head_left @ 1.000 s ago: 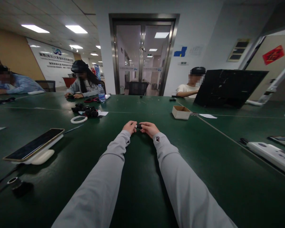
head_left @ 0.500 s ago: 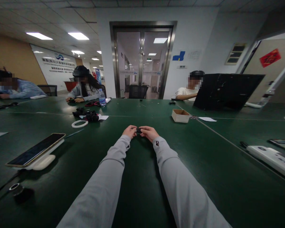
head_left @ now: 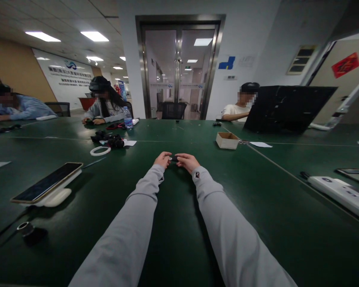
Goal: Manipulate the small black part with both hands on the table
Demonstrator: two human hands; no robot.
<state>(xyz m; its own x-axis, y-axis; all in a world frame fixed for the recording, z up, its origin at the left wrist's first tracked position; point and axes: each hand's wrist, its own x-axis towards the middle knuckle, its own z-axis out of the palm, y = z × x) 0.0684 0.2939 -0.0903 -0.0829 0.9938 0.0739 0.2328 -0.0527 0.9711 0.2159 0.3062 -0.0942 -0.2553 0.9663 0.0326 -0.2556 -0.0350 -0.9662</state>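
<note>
Hands (head_left: 176, 160) on small black object (head_left: 175, 158)

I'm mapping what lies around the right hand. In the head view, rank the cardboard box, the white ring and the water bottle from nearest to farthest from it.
From the right hand:
1. Cardboard box, ahead and to its right.
2. White ring, off to the left, past the left hand.
3. Water bottle, far left, near a seated person.
</note>
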